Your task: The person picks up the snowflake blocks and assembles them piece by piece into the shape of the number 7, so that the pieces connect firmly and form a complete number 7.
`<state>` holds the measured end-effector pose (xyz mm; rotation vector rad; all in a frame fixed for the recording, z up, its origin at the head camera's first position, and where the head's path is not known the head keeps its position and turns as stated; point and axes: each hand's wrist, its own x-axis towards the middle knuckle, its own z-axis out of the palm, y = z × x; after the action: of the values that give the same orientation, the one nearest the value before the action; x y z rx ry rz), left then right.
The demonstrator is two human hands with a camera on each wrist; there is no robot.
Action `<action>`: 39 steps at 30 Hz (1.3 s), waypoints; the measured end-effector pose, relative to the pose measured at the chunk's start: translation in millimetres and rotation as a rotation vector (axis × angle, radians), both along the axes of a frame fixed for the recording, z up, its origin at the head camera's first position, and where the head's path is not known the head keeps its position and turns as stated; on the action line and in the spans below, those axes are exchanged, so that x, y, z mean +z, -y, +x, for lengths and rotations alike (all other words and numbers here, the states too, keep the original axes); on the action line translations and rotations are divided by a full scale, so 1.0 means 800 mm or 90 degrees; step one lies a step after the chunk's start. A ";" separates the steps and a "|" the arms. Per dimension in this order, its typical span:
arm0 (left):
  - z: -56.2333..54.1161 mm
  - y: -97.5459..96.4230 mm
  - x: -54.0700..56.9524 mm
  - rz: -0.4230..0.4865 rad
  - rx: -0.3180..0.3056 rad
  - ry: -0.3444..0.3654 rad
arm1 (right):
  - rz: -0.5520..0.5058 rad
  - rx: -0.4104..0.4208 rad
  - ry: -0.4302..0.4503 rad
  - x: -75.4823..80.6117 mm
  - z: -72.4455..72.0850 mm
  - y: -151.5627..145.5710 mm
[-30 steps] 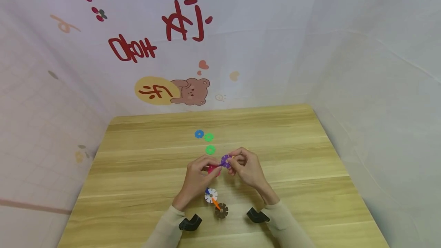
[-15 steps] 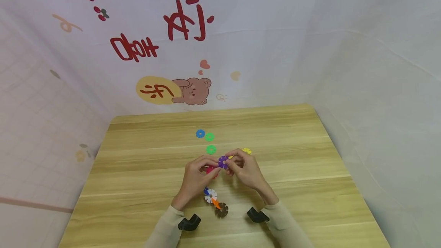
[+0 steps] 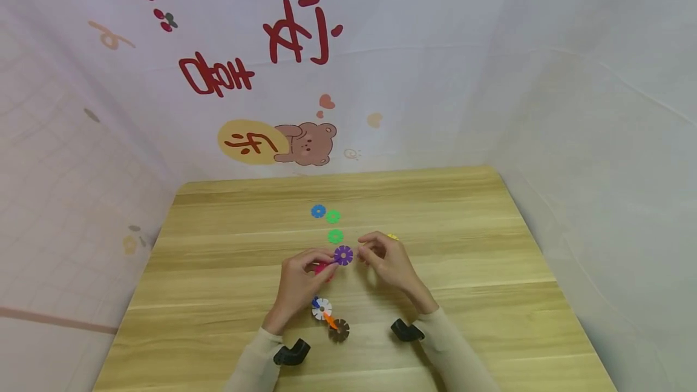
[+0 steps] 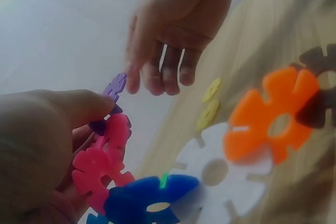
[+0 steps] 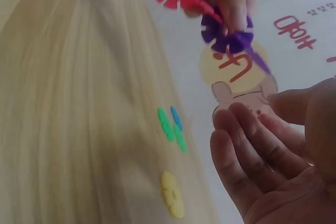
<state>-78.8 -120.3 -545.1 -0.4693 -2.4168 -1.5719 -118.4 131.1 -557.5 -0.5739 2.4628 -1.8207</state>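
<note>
My left hand (image 3: 302,277) pinches a chain of slotted snowflake discs near its purple end. The outermost purple disc (image 3: 343,255) faces up in the head view. A second purple disc (image 5: 226,32) is joined to it, under the left fingertips. Pink discs (image 4: 102,174), a blue disc (image 4: 144,200), a white disc (image 3: 322,309), an orange disc (image 4: 273,116) and a brown disc (image 3: 339,330) follow down the chain. My right hand (image 3: 389,262) is just right of the purple end, apart from it. Its fingers are loosely bent and hold nothing.
On the wooden table (image 3: 468,222), a loose blue disc (image 3: 318,211) and two green discs (image 3: 335,236) lie beyond the hands. Yellow discs (image 4: 211,90) lie by the right hand, partly hidden in the head view. White printed cloth (image 3: 425,77) walls the back and sides.
My right hand has let go of the outer purple disc, and its fingers have parted from it. My left hand has moved left with the chain.
</note>
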 end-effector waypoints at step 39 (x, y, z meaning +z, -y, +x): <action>0.011 0.065 -0.014 -0.027 0.102 -0.008 | 0.317 -0.032 -0.039 -0.043 -0.139 0.074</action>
<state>-70.2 -172.4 -556.1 -0.2838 -2.4163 -1.4501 -229.5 71.5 -592.1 -0.5379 2.8385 -1.1345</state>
